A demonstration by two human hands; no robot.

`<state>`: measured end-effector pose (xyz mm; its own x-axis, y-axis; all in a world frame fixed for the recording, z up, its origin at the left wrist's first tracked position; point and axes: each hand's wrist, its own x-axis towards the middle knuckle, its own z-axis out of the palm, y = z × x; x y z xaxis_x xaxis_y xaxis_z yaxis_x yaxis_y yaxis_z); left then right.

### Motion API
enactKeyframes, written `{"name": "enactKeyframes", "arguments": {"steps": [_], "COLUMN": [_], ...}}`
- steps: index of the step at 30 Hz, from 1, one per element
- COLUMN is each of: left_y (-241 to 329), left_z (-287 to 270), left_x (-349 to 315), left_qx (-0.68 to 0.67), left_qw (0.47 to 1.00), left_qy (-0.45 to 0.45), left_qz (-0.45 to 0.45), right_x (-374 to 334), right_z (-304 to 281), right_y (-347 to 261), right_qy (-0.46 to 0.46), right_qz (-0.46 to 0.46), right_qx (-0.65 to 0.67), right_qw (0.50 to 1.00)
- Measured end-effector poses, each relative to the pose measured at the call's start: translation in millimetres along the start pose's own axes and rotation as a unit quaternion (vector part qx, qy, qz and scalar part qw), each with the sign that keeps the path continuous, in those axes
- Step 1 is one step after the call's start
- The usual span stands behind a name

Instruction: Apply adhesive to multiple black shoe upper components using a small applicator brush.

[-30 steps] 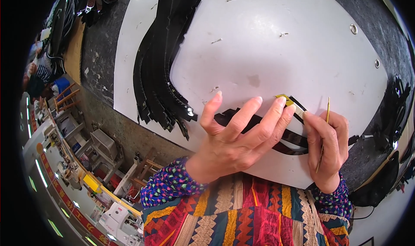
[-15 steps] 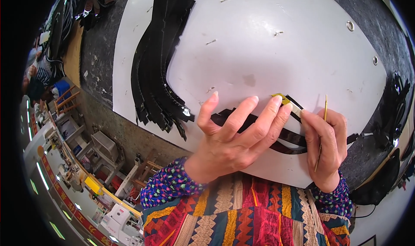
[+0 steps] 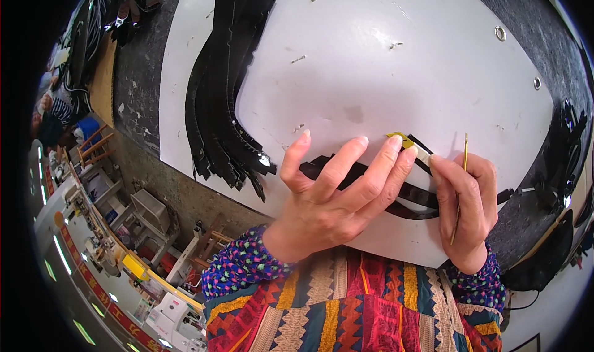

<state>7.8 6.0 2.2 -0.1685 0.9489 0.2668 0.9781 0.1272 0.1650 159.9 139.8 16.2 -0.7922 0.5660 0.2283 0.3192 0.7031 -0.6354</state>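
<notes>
Left hand (image 3: pixel 342 204): held open, fingertips laid on yellow piece (image 3: pixel 406 143)
Right hand (image 3: pixel 468 206): closed, gold stick (image 3: pixel 465 147) gripped, pale strip (image 3: pixel 422 154) touched
Black strips (image 3: pixel 421 198): spread on white sheet (image 3: pixel 371 79), partly covered by left hand

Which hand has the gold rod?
The right hand: the gold rod sticks up past its fingers. No rod shows in the left hand, whose fingertips touch the yellow piece.

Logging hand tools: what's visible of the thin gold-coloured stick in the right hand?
The thin gold-coloured stick looks straight, possibly metal. The right hand grips it, near-lengthwise, slightly tilted; its middle is hidden. The far end projects over the white sheet; the near end shows against the hand.
</notes>
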Motion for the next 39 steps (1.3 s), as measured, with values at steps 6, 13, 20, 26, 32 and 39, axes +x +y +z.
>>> {"name": "enactKeyframes", "arguments": {"steps": [6,13,20,26,32,39], "left_y": [0.4,0.2,1.5,1.9,1.6,1.7], "left_z": [0.0,2.8,3.3,2.6,3.4,7.0], "left_x": [0.9,0.3,0.1,1.2,-0.1,-0.4], "left_qx": [-0.007,0.011,0.007,-0.006,-0.002,-0.004], "left_qw": [1.000,1.000,0.999,0.999,1.000,1.000], "left_qy": [-0.001,0.006,0.010,0.006,-0.004,0.014], "left_qz": [-0.017,-0.017,-0.030,-0.036,-0.030,-0.021], "right_x": [-0.3,0.5,0.4,0.1,0.7,0.0], "right_z": [-0.3,-1.3,-0.3,-0.6,-0.4,-1.6], "right_y": [-0.2,0.5,-0.1,-0.6,-0.7,0.1], "right_qy": [-0.003,-0.003,-0.003,-0.002,0.001,-0.001], "right_qz": [0.002,0.003,-0.002,0.000,0.006,0.012], "right_qx": [0.003,0.005,0.003,0.003,0.009,0.018], "right_qw": [1.000,1.000,1.000,1.000,1.000,1.000]}}
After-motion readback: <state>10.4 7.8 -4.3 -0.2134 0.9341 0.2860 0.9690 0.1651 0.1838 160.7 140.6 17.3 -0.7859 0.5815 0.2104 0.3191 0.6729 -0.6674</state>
